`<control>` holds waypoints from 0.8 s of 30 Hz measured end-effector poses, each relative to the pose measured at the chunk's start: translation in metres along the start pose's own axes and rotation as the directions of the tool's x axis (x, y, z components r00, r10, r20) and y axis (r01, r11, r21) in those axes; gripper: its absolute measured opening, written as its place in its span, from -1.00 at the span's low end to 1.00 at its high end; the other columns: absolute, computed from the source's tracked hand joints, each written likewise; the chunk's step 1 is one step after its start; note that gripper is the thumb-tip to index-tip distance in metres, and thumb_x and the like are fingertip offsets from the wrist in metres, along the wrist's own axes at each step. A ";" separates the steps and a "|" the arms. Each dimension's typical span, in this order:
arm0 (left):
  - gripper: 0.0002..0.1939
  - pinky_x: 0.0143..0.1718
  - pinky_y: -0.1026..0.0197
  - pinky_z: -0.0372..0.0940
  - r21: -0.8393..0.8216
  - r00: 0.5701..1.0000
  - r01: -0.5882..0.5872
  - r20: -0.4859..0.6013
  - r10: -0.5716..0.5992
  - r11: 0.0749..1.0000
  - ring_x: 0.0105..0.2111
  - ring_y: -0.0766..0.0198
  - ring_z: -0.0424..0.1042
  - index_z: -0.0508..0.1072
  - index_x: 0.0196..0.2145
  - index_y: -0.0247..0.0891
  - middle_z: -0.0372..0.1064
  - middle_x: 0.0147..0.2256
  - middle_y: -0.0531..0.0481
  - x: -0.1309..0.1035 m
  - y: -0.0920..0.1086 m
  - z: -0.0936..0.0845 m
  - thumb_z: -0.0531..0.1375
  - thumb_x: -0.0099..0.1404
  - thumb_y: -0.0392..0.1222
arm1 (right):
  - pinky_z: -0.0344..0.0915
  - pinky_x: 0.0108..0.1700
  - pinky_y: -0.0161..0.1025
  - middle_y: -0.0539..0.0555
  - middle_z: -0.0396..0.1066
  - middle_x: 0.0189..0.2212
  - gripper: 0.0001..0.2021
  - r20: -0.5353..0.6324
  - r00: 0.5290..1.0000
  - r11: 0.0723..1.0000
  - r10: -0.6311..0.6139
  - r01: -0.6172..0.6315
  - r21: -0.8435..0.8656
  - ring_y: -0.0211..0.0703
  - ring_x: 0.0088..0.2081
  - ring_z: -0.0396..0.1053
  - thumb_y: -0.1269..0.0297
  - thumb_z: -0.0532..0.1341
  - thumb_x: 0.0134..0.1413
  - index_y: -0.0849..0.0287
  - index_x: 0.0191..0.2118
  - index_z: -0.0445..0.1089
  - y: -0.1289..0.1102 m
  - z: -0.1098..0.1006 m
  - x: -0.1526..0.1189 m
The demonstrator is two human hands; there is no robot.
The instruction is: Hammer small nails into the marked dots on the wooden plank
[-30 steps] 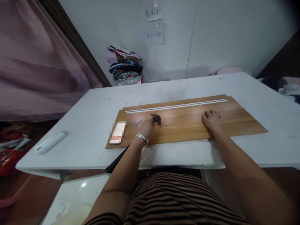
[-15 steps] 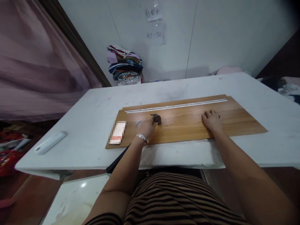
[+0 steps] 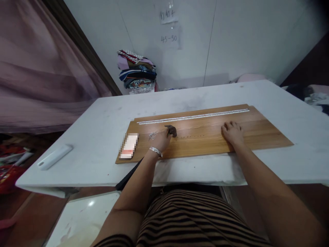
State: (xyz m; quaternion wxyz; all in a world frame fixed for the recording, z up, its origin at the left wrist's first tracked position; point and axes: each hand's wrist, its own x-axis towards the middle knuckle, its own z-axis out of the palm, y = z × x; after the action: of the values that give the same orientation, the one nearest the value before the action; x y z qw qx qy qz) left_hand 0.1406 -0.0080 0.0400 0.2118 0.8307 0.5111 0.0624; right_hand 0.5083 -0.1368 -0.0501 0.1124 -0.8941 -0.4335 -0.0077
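Observation:
My left hand [image 3: 161, 140] is closed around a hammer [image 3: 171, 130]. The dark hammer head rests on or just over the wooden board [image 3: 257, 133], and the black handle runs back under my left forearm. My right hand [image 3: 232, 132] lies on the right part of the board with its fingers spread, holding nothing. Just left of my left hand is a small pile of loose nails [image 3: 152, 134]. From the hammer head a row of small dark dots [image 3: 190, 136] runs to the right, too small to make out as nails or holes.
Two pale measuring strips [image 3: 192, 117] run along the board's far side. A blurred-out phone [image 3: 129, 145] lies at its left end. The board sits on a white table [image 3: 89, 137], with a white bar-shaped object [image 3: 55, 157] at the left. Folded clothes [image 3: 137, 73] are stacked by the wall.

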 end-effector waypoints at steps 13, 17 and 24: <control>-0.64 0.19 0.03 0.45 -0.007 1.000 -0.006 -0.004 0.006 1.000 0.14 -0.07 0.65 0.62 0.19 -0.20 0.69 0.11 -0.23 -0.002 0.002 -0.003 0.16 0.56 -0.21 | 0.20 0.34 0.21 0.41 0.45 0.31 -0.46 -0.010 1.000 1.000 0.008 -0.008 -0.002 0.28 0.32 0.30 0.10 -0.09 0.53 0.17 0.17 0.58 0.001 0.004 0.002; -0.63 0.21 0.05 0.44 0.010 1.000 -0.015 -0.005 0.015 1.000 0.17 -0.06 0.64 0.62 0.20 -0.21 0.68 0.14 -0.23 -0.002 0.003 -0.001 0.17 0.55 -0.23 | 0.20 0.35 0.22 0.42 0.46 0.30 -0.46 -0.017 1.000 1.000 0.006 -0.006 0.005 0.28 0.31 0.31 0.10 -0.09 0.53 0.17 0.18 0.58 0.001 0.004 0.001; -0.62 0.21 0.06 0.44 -0.008 1.000 -0.003 0.002 0.003 1.000 0.18 -0.06 0.64 0.59 0.24 -0.25 0.66 0.17 -0.25 -0.005 0.008 -0.007 0.16 0.57 -0.23 | 0.19 0.34 0.20 0.39 0.47 0.27 -0.47 -0.016 1.000 1.000 0.011 -0.011 0.005 0.27 0.30 0.32 0.08 -0.09 0.53 0.15 0.17 0.58 0.003 0.006 0.002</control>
State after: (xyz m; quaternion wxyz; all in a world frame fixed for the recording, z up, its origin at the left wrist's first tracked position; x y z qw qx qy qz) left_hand 0.1424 -0.0133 0.0503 0.2157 0.8307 0.5092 0.0638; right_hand 0.5110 -0.1356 -0.0560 0.1182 -0.8961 -0.4277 -0.0131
